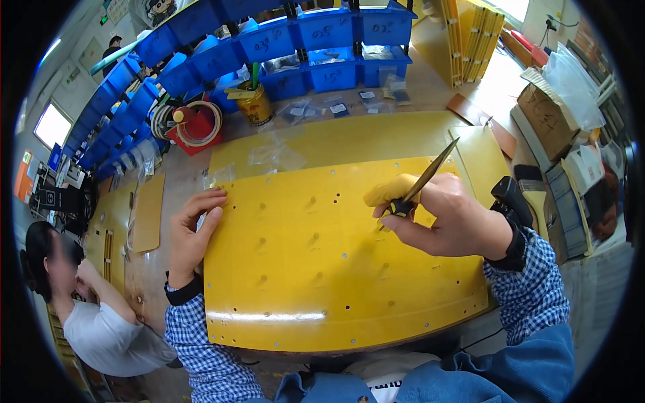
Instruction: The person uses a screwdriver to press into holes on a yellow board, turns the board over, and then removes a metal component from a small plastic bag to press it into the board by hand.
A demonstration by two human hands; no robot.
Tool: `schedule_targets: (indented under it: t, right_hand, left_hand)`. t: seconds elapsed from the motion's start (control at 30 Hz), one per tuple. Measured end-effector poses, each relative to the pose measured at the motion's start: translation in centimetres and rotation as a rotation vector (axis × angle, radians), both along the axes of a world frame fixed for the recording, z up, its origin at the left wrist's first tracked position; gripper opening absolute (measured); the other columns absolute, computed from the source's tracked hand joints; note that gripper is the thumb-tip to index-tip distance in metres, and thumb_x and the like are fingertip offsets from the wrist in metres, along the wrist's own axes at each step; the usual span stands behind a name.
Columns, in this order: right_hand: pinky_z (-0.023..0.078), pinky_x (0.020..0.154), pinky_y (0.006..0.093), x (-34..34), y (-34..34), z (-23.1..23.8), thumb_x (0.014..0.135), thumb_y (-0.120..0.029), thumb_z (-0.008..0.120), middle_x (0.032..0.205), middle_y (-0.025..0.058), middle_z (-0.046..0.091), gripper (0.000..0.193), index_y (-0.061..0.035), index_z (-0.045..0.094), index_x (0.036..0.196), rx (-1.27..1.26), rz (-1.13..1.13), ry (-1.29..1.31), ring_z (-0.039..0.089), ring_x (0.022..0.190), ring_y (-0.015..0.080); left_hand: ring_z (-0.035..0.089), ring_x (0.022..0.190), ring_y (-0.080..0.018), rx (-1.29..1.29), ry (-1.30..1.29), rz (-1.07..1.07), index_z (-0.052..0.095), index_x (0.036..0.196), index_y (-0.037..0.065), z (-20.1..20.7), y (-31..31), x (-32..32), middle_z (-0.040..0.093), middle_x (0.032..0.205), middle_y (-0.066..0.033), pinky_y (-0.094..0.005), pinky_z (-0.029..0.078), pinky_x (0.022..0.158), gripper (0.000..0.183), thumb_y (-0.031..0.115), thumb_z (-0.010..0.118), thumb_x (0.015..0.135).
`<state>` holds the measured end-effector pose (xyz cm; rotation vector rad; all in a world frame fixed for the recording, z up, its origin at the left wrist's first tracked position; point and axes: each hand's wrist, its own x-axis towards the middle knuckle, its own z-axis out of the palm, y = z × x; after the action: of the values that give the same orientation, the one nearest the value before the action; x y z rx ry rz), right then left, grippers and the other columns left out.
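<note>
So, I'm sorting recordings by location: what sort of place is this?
Probably an assembly workshop: rows of blue bins, a yellow panel dotted with holes, and more yellow boards standing behind.

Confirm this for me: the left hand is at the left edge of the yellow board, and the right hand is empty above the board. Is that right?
Not quite: the right hand is not empty. The head view shows it holding a long, pointed tool above the yellow board; the left hand is at the board's left edge.
</note>
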<state>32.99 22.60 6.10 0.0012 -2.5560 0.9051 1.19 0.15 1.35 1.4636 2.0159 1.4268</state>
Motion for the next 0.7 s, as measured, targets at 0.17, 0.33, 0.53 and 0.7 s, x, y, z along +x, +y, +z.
schedule_targets:
  t: [0.17,0.33,0.53,0.7]
  right_hand:
    - [0.054,0.064,0.028,-0.1,0.1,-0.1,0.086,-0.004,0.067,0.087,0.0084,0.069,0.022,0.0013,0.063,0.107,-0.042,-0.03,-0.124,0.069,0.07,0.0199]
    - [0.052,0.059,0.0316,-0.1,0.2,-0.2,0.088,-0.008,0.068,0.079,0.011,0.065,0.018,0.0011,0.061,0.102,0.004,-0.066,0.033,0.066,0.066,0.0232]
    - [0.048,0.052,0.0355,-0.6,0.1,-0.9,0.088,-0.01,0.068,0.067,0.0121,0.059,0.018,0.0011,0.061,0.1,-0.007,-0.073,0.189,0.062,0.059,0.0262]
    - [0.055,0.07,0.0294,0.1,-0.1,-0.2,0.086,-0.003,0.068,0.09,0.0101,0.07,0.027,0.0017,0.061,0.112,-0.006,-0.051,-0.154,0.071,0.079,0.0225]
  left_hand:
    - [0.06,0.118,-0.0255,-0.005,0.012,-0.015,0.071,0.106,-0.002,0.1,0.0,-0.1,0.067,0.116,-0.0149,-0.0339,0.044,0.1,0.019,0.006,0.063,0.09]
    - [0.059,0.118,-0.0261,0.002,-0.028,-0.01,0.071,0.106,-0.002,0.1,0.2,0.0,0.067,0.116,-0.0146,-0.0338,0.044,0.101,0.019,0.006,0.063,0.09]
    - [0.059,0.118,-0.0263,-0.002,-0.004,-0.005,0.071,0.106,-0.002,0.0,0.0,-0.2,0.067,0.116,-0.0142,-0.0338,0.045,0.1,0.019,0.006,0.064,0.09]
    - [0.06,0.118,-0.0264,0.004,0.003,-0.019,0.071,0.106,-0.002,0.2,-0.1,-0.2,0.067,0.117,-0.0145,-0.0336,0.045,0.1,0.019,0.006,0.064,0.09]
